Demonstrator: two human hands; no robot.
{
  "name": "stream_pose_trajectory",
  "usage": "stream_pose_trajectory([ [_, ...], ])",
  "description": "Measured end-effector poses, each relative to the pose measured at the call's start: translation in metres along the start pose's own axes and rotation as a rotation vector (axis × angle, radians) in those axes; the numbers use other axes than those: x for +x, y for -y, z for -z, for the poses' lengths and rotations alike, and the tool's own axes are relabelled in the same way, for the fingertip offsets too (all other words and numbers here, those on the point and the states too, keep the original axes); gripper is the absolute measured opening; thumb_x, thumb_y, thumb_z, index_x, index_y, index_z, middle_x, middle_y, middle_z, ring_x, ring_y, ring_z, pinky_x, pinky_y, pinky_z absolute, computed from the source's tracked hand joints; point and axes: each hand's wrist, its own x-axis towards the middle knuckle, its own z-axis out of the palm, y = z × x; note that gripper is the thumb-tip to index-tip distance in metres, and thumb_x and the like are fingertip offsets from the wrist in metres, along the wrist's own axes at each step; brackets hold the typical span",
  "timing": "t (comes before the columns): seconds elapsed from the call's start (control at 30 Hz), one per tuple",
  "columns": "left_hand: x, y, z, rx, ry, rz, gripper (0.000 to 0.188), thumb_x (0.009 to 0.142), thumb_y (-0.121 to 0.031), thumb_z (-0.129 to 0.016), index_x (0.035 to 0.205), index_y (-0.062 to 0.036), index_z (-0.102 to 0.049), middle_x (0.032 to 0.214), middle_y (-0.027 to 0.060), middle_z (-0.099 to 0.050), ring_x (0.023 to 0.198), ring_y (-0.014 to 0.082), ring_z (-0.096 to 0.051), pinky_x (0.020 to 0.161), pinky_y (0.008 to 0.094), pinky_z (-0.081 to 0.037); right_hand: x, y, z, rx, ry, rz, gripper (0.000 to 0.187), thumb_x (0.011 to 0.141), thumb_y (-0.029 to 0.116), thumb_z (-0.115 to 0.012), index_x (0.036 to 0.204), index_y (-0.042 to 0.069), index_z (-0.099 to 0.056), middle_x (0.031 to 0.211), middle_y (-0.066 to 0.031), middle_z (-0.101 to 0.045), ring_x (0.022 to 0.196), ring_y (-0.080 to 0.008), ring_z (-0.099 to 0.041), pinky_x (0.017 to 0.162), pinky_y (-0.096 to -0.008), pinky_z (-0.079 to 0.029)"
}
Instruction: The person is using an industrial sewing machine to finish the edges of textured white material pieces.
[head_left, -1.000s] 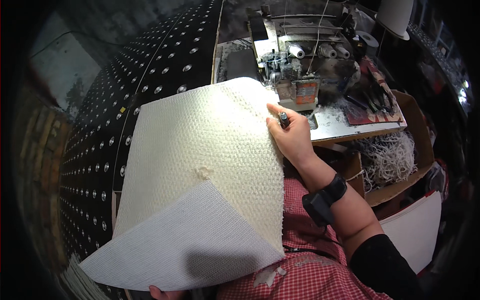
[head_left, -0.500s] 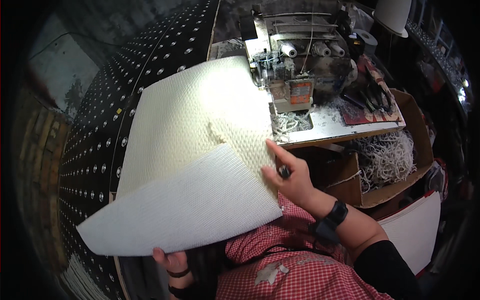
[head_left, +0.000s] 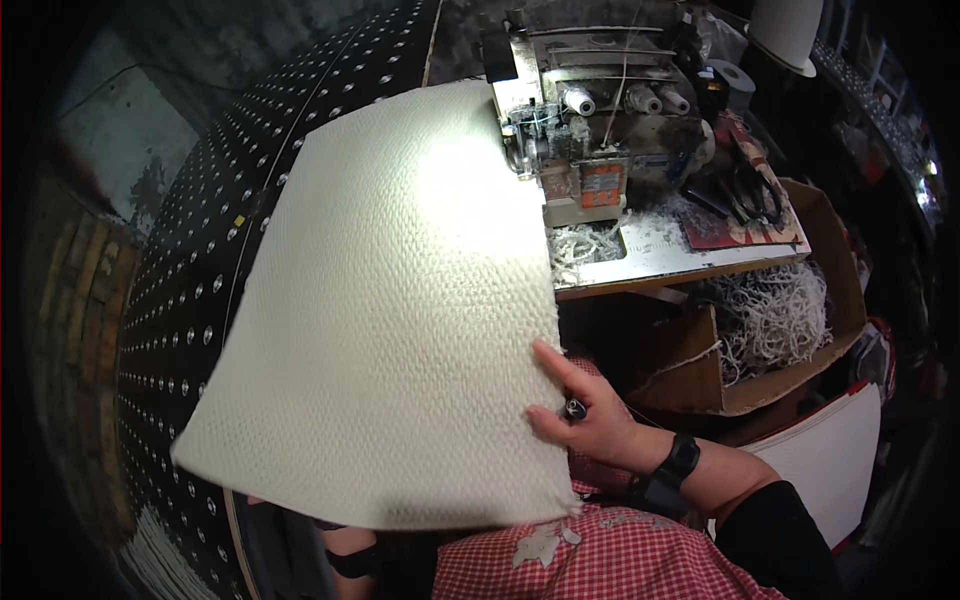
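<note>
A large cream woven mat (head_left: pixel 380 340) lies spread flat, textured side up, from the overlock sewing machine (head_left: pixel 640 130) down toward my lap. Its far right edge sits at the machine's needle area, under a bright lamp spot. My right hand (head_left: pixel 605 425) rests at the mat's right edge, forefinger and thumb against it. Tucked in that hand's curled fingers is a small black tool, its rounded end (head_left: pixel 575 409) showing; its kind is hidden. Under the near edge of the mat, my left hand is mostly covered; only the left forearm (head_left: pixel 350 550) and a dark band show clearly.
Lint and thread scraps (head_left: pixel 585 250) cover the machine's white bed. Below right stands a cardboard box (head_left: pixel 700 360) of tangled offcuts (head_left: pixel 775 315), with stacked pale panels (head_left: pixel 825 465) nearer me. A black studded surface (head_left: pixel 190 290) runs along the left. Scissors (head_left: pixel 755 195) lie behind the bed.
The mat's folded-over near corner has been laid open flat, and the mat has moved farther along the machine. My right hand slid nearer along its edge; my left hand went beneath it.
</note>
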Motion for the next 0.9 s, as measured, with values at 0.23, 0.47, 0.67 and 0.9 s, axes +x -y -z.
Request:
stream_pose_trajectory([
  [0.23, 0.050, 0.011, -0.055, 0.433, -0.356, -0.024, 0.064, 0.085, -0.049, -0.045, 0.133, -0.0094, -0.029, 0.135, 0.0114, -0.033, 0.123, 0.0275, -0.034, 0.100, 0.0416, -0.031, -0.005, -0.003, -0.006, -0.021, -0.043, 0.058, 0.063, 0.077, 0.009, -0.064, 0.130, -0.001, -0.034, 0.114, -0.0200, -0.055, 0.102, -0.0192, -0.055, 0.085, -0.0255, -0.042],
  [0.47, 0.111, 0.013, -0.053, 0.589, -0.458, 0.189, 0.044, 0.088, -0.024, -0.050, 0.121, 0.0038, -0.042, 0.116, 0.0144, -0.052, 0.103, 0.0238, -0.053, 0.089, 0.0359, -0.043, -0.004, -0.004, -0.005, -0.122, -0.174, 0.157, 0.049, 0.075, 0.006, -0.065, 0.120, 0.001, -0.049, 0.095, -0.0163, -0.063, 0.081, -0.0174, -0.063, 0.071, -0.0238, -0.048],
  [0.67, 0.164, 0.015, -0.035, 0.687, -0.387, 0.195, 0.042, 0.085, -0.012, -0.054, 0.119, 0.0088, -0.039, 0.114, 0.0167, -0.052, 0.101, 0.0245, -0.054, 0.086, 0.0342, -0.046, 0.004, 0.000, 0.000, -0.080, -0.242, 0.079, 0.034, 0.078, 0.000, -0.059, 0.112, 0.003, -0.056, 0.087, -0.0140, -0.064, 0.075, -0.0160, -0.063, 0.065, -0.0245, -0.049],
  [0.9, 0.222, 0.021, -0.008, 0.688, -0.379, 0.226, 0.046, 0.080, -0.001, -0.055, 0.121, 0.0076, -0.036, 0.113, 0.0181, -0.050, 0.100, 0.0293, -0.054, 0.084, 0.0397, -0.047, 0.010, -0.002, 0.003, -0.015, -0.297, 0.087, 0.030, 0.082, -0.002, -0.053, 0.111, 0.003, -0.057, 0.079, -0.0102, -0.063, 0.069, -0.0134, -0.060, 0.064, -0.0235, -0.048],
])
